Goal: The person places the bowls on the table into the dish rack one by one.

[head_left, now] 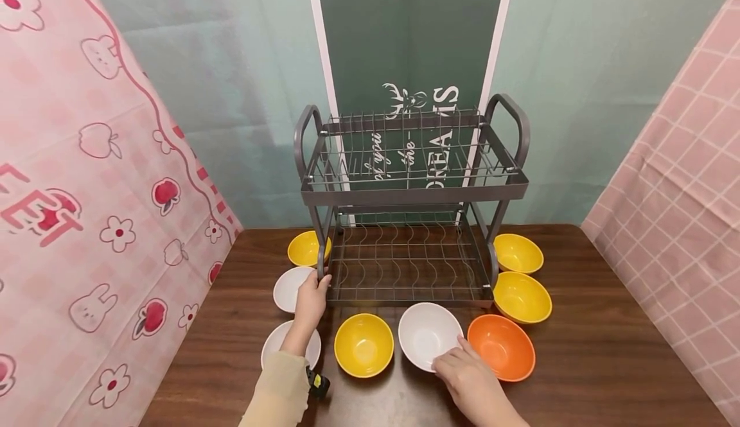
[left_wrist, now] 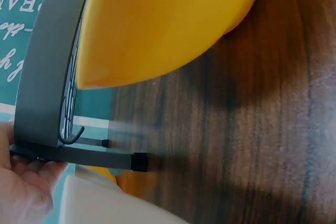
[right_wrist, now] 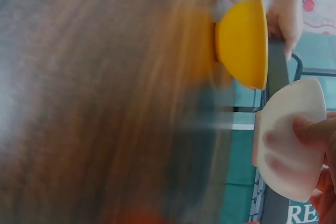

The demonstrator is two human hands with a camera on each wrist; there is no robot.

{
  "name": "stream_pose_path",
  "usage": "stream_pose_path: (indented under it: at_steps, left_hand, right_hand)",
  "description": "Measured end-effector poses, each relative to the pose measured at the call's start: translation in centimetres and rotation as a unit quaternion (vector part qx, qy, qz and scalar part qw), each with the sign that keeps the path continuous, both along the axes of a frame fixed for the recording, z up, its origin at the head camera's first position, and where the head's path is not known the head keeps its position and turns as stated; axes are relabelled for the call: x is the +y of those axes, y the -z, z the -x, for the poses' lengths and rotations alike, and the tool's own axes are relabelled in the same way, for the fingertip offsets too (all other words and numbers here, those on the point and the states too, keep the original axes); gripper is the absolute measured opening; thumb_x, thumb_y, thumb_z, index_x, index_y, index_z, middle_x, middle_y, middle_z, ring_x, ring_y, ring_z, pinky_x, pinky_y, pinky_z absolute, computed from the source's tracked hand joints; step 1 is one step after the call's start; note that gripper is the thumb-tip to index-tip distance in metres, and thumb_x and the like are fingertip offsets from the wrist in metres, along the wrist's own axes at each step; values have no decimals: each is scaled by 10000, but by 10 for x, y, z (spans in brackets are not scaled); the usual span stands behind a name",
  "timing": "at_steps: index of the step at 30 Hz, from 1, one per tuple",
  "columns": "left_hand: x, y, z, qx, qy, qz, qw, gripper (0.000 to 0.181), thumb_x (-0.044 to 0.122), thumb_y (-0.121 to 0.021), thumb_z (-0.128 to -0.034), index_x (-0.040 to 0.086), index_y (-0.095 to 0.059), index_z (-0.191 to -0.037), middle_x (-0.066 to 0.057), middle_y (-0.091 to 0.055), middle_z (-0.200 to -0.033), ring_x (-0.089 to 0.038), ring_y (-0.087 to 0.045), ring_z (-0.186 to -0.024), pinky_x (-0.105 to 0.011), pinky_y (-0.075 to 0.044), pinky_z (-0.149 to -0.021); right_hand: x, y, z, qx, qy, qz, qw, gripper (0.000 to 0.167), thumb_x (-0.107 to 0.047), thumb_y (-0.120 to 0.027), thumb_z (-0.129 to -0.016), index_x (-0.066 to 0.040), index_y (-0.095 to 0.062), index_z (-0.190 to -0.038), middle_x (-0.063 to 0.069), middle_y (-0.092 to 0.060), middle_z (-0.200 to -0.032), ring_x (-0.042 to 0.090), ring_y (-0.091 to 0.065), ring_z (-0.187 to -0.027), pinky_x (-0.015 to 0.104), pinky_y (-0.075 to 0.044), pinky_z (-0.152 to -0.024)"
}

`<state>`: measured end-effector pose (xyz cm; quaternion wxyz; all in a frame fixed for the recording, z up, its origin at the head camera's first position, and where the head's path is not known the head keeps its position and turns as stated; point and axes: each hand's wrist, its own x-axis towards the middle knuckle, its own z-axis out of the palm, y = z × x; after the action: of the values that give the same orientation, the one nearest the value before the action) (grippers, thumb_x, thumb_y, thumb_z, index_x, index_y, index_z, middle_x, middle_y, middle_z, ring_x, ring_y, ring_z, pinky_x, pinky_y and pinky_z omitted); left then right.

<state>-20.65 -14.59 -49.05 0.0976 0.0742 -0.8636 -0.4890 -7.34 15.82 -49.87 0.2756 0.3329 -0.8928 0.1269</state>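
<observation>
A dark two-tier dish rack (head_left: 413,194) stands on the wooden table. My left hand (head_left: 311,302) grips its lower left front corner; in the left wrist view the fingers (left_wrist: 50,174) wrap that corner near a leg. With my right hand (head_left: 471,375) I pinch a white bowl (head_left: 429,334) by its rim. The right wrist view shows the thumb outside this bowl (right_wrist: 286,150), fingers showing through its wall, and its base raised off the table. Left of it sits a yellow bowl (head_left: 364,345); right of it, an orange bowl (head_left: 502,348).
Along the rack's left side are a yellow bowl (head_left: 305,249), a white bowl (head_left: 289,290) and another white bowl (head_left: 280,345), partly behind my left arm. Two yellow bowls (head_left: 518,253) stand on the right. Patterned cloths hang around the table (head_left: 624,350).
</observation>
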Motion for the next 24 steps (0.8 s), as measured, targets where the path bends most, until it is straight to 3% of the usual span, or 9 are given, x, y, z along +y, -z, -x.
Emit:
stream_pose_path:
  at_steps: [3,6,9,13,18,21,24]
  left_hand:
    - [2,0,0,35,29,-174,9998,293,179,-519,-942,15,-573,-1179,-172,-662,-1007,-266,-581,-894,-385,-463,-771]
    - [4,-2,-3,48,95,-544,9985,350,173,-511,-943,2,-500,-1248,-201,-608,-1157,-330,-560,-1072,-471,-446,-909]
    - [11,-9,-10,48,102,-1125,9936,432,159,-509,-939,5,-396,-1326,-220,-493,-1318,-362,-441,-1252,-529,-357,-1027]
    - [26,-22,-20,260,-84,-1703,9850,545,131,-518,-914,16,-289,-1395,-204,-327,-1444,-346,-285,-1363,-536,-261,-1096]
    - [48,-33,-34,998,-103,-1435,9846,536,85,-581,-846,26,-381,-1340,-171,-156,-1498,-344,-116,-1393,-555,-192,-1107]
    - [58,-36,-43,1334,220,-1121,9845,484,100,-612,-833,57,-438,-1283,-159,-155,-1474,-340,-103,-1368,-569,-193,-1082]
    - [65,-38,-49,1418,672,-861,9838,441,127,-621,-836,74,-474,-1249,-155,-277,-1412,-326,-239,-1320,-538,-269,-1048]
  right_hand:
    - [0,-6,2,116,-19,-30,9999,177,-128,-738,-626,-213,-621,-728,-135,-607,-740,63,-558,-747,401,-367,-953]
    - [0,-11,5,251,-57,-1,9997,159,-131,-724,-635,-207,-615,-724,-124,-610,-735,71,-558,-741,405,-384,-941]
    - [0,-14,7,367,-128,22,9992,107,-147,-679,-662,-205,-613,-724,-120,-615,-736,75,-560,-740,406,-384,-937]
    - [-3,-17,11,465,-194,-1,9987,54,-168,-587,-710,-205,-620,-731,-120,-629,-744,79,-569,-751,405,-391,-941]
    - [-8,-19,15,459,-150,-40,9988,82,-165,-568,-725,-209,-636,-737,-122,-648,-750,79,-579,-763,415,-421,-931]
    - [-11,-21,17,495,-106,-22,9987,92,-175,-548,-749,-209,-633,-739,-120,-653,-753,80,-579,-764,419,-427,-926]
    - [-13,-24,20,594,-95,17,9982,238,-209,-439,-878,-204,-628,-733,-114,-656,-753,85,-580,-760,421,-425,-922]
